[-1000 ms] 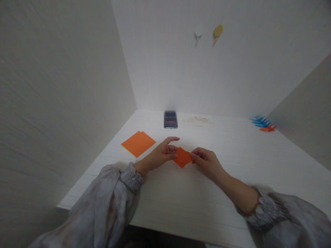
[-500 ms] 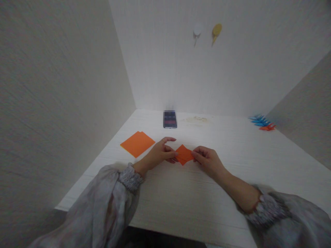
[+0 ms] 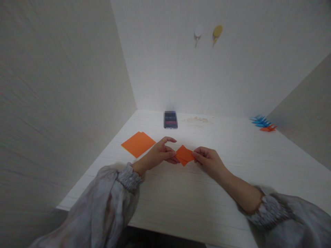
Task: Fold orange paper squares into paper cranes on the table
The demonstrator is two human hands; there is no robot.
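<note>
Small folded orange paper (image 3: 184,155) pinched at its left and right corners
Left hand (image 3: 165,151): thumb and fingers closed on the left corner, index finger extended clear of it; right hand (image 3: 206,157): thumb and finger gripping the right corner, other fingers curled; paper sits between the hands, over the white desk (image 3: 188,203); flat orange sheets (image 3: 138,144) to the left, dark phone (image 3: 170,120) farther off

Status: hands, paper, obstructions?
Left hand, right hand: both pinching. Folded orange paper held between them, opposite corners. Orange sheets left, phone farther back, neither blocking.
</note>
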